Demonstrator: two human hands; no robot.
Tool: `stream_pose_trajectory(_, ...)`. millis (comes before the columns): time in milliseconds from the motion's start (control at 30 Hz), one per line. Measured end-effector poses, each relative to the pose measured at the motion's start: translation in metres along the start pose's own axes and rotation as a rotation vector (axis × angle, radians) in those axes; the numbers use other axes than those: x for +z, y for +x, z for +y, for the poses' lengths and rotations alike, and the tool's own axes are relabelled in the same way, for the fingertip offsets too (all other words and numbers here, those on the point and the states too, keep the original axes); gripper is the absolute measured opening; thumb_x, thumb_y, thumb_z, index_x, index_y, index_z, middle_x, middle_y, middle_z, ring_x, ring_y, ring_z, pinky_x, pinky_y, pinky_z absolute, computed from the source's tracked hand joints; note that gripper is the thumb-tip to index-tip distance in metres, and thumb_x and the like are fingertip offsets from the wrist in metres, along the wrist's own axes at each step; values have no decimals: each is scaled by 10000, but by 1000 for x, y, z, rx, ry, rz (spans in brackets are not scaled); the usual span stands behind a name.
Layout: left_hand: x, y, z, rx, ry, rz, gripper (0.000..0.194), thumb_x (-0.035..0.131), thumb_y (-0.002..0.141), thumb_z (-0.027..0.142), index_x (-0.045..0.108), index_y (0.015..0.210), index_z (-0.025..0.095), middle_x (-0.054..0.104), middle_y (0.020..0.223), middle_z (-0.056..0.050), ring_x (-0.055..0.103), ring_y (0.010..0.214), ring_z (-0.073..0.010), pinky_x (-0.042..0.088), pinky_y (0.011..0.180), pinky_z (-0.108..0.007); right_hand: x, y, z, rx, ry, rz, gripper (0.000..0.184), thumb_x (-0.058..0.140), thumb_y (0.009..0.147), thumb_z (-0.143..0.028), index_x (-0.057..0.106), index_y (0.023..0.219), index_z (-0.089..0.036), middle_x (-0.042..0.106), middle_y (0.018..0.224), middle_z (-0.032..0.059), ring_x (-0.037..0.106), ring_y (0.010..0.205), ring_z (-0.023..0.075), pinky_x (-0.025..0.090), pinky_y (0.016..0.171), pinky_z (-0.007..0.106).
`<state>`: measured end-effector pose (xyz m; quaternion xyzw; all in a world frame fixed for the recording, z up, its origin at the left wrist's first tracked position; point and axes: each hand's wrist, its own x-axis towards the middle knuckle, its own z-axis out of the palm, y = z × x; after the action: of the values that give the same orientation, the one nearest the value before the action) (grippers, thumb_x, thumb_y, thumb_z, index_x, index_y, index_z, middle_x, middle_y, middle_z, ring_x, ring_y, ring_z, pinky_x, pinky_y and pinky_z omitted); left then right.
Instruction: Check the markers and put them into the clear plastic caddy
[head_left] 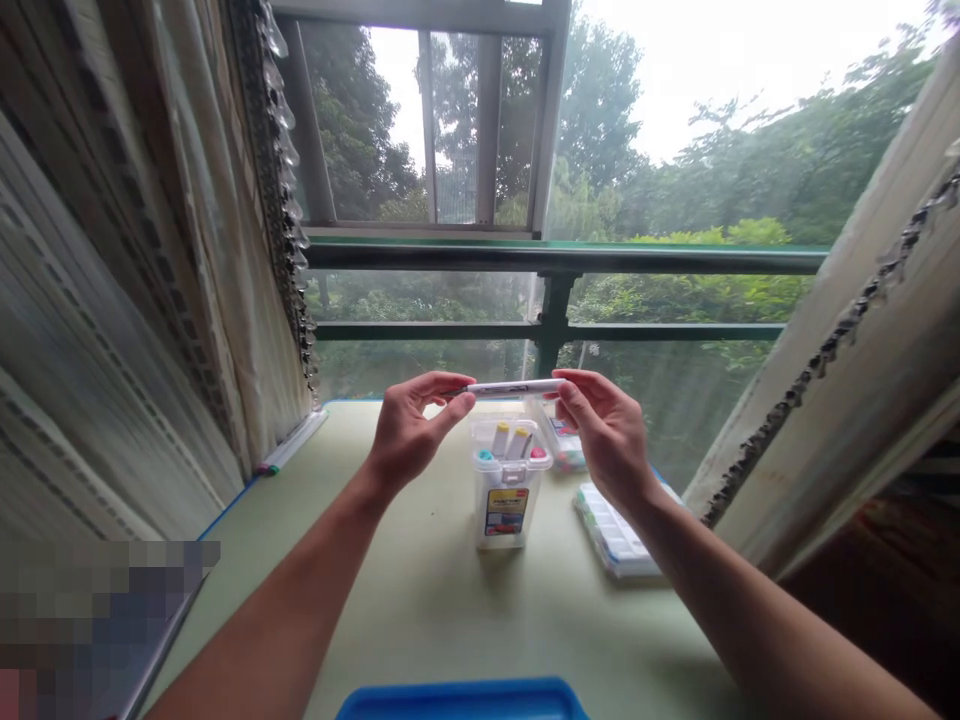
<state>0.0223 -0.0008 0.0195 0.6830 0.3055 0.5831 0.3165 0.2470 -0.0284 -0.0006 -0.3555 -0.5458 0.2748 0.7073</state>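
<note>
A white marker [517, 387] is held level in the air between my two hands. My left hand [421, 420] pinches its darker left end between thumb and fingers. The thumb and fingers of my right hand [606, 425] grip the right end. Below and slightly behind the marker stands a clear plastic box [480, 520] with a yellow and blue label [507, 512]. Inside it are several markers, among them two with yellow ends [501, 436], a teal one [484, 455] and a pink one [538, 453].
A white compartment case [615, 530] lies under my right forearm. Behind my right hand sits another clear container [564, 445]. A blue lid or tray [461, 700] is at the table's [405, 590] near edge. A pen [268, 469] lies by the left curtain [202, 250].
</note>
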Motion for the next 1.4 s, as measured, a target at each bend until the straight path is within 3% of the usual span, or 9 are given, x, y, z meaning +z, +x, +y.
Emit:
stream_pose_trajectory(167,4,-6,6,42,-58,34,210,834,783,314,831,938,172,805,894,-78,720,838,-211,544,769,-299,5,-15,-6,-255,-134,104,170,723,928,-344,745,1033,-212,668,737,-9,608,645,146,527,653,299)
stream_pose_trajectory(300,7,-10,10,53,-89,27,166,833,767,278,828,899,176,792,839,-66,710,783,-200,547,728,-292,2,-20,1,-329,-219,112,150,658,982,-300,729,1089,-222,657,773,-9,649,726,157,529,704,297)
stream_pose_trajectory(667,7,-12,-6,-13,-309,26,143,773,833,267,841,948,217,777,835,-37,672,761,-159,518,724,-267,-2,-27,11,-329,-331,75,208,562,1038,-326,695,1168,-233,619,822,-7,636,783,164,491,743,319)
stream_pose_trajectory(1033,8,-8,-7,-24,-381,101,120,749,749,253,815,834,201,715,710,-23,575,626,-139,439,613,-276,-1,-32,17,-353,-349,55,182,542,1043,-321,634,1175,-237,699,953,42,684,832,184,527,735,327)
stream_pose_trajectory(1400,9,-7,-4,-48,-448,80,110,755,717,243,809,798,190,687,658,-15,548,591,-119,422,583,-261,1,-34,16,-353,-315,38,147,544,1046,-269,633,1157,-233,681,889,10,643,748,142,502,694,292)
